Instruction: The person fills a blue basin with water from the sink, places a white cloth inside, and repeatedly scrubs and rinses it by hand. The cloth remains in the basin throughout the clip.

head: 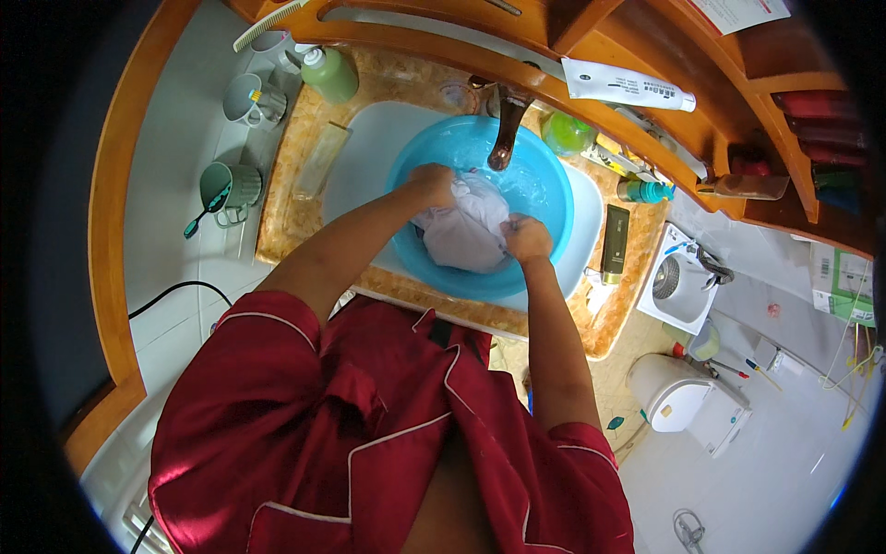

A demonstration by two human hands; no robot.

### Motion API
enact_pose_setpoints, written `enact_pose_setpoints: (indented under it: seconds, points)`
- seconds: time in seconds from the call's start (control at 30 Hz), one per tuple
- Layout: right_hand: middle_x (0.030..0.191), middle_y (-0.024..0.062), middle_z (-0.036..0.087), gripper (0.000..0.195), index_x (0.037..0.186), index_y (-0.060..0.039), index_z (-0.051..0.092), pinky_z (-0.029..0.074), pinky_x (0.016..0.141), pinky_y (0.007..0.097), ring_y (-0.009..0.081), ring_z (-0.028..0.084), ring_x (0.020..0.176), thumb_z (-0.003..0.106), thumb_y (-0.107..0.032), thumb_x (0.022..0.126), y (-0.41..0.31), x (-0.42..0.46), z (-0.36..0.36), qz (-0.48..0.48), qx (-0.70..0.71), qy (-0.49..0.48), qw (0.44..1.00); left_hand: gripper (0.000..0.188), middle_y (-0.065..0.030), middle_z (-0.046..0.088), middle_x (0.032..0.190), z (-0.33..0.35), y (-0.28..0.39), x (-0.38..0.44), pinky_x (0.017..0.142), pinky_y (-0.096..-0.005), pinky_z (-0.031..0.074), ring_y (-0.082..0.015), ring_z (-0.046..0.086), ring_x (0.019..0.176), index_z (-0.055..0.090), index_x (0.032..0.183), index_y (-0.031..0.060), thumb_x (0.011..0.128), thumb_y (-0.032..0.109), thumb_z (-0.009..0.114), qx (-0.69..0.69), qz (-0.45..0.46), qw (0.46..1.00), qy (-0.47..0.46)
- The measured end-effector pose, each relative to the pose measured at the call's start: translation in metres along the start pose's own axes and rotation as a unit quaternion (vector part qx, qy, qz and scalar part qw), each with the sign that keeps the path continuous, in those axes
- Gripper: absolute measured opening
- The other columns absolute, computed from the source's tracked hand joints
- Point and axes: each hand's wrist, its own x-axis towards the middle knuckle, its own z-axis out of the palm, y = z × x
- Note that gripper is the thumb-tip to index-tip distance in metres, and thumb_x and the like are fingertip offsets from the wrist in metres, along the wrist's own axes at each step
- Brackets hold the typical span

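Observation:
A blue plastic basin (554, 228) sits in the white washbasin (346, 163), with water in it. Bunched white cloth (465, 232) lies in the basin, wet and puffed up in the middle. My left hand (432, 185) grips the cloth at its upper left edge. On the other side, my right hand (527, 239) is closed around the cloth's right edge. The fingertips of both hands are partly hidden by the cloth and the knuckles. Over the basin's far side reaches a bronze-coloured faucet (507, 131), beyond both hands.
A green pump bottle (331, 75) stands at the counter's back left. A clear green bottle (566, 133), a teal-capped bottle (642, 191) and a dark tube (615, 244) are on the right. A wooden shelf (429, 40) with a toothpaste tube (626, 84) overhangs the back. Cups (232, 185) line the left wall.

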Motion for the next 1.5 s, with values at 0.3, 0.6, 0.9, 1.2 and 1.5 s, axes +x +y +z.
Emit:
enact_pose_setpoints:
  seconds: [0.3,0.6,0.9,1.2,1.5]
  points:
    - [0.103,0.0064,0.059,0.021,0.100,-0.0023,0.058,0.043,0.075,0.0239,0.0144,0.054,0.084,0.060,0.000,0.080,-0.008,-0.023,-0.052,-0.091,0.506,0.232,0.825,0.044,-0.0186,0.053,0.107,-0.025,0.005,-0.039,0.082,-0.0401,0.045,-0.0352,0.054,0.096,0.055,0.107,0.0051,0.073,0.030,0.067,-0.212,0.100,0.923,0.304]
    - [0.115,0.0154,0.054,0.042,0.121,-0.0199,0.054,0.038,0.094,0.0455,0.0372,0.045,0.110,0.058,-0.031,0.081,0.027,0.043,0.037,0.049,0.109,0.176,0.977,0.050,-0.0198,0.051,0.111,0.033,0.017,0.010,0.080,-0.0439,0.047,-0.0369,0.055,0.097,0.048,0.119,0.0101,0.078,0.035,0.062,-0.146,0.077,0.972,0.167]
    - [0.079,0.0148,0.060,0.023,0.085,-0.0056,0.064,0.046,0.075,0.0395,0.0333,0.056,0.084,0.060,-0.027,0.078,0.024,0.065,0.039,0.017,0.088,0.136,0.987,0.033,-0.0134,0.062,0.098,0.042,0.020,0.065,0.076,-0.0432,0.046,-0.0286,0.059,0.092,0.059,0.104,0.0118,0.079,0.034,0.059,-0.252,-0.067,0.965,0.020]
    - [0.088,0.0150,0.058,0.020,0.079,-0.0039,0.056,0.047,0.066,0.0376,0.0331,0.057,0.078,0.066,-0.019,0.071,-0.101,-0.010,0.023,-0.248,0.318,0.282,0.871,0.028,-0.0069,0.062,0.087,0.038,0.037,0.031,0.073,-0.0313,0.049,-0.0176,0.060,0.078,0.058,0.096,0.0062,0.089,0.031,0.049,-0.806,0.299,0.448,-0.247]
    - [0.083,0.0113,0.060,0.035,0.101,-0.0024,0.054,0.046,0.063,0.0346,0.0220,0.057,0.070,0.058,-0.033,0.085,0.031,0.056,0.032,0.081,0.226,0.189,0.952,0.032,-0.0065,0.063,0.096,0.050,0.075,-0.014,0.072,-0.0292,0.048,-0.0162,0.060,0.082,0.060,0.100,0.0019,0.088,0.030,0.050,-0.741,-0.027,0.666,-0.080]
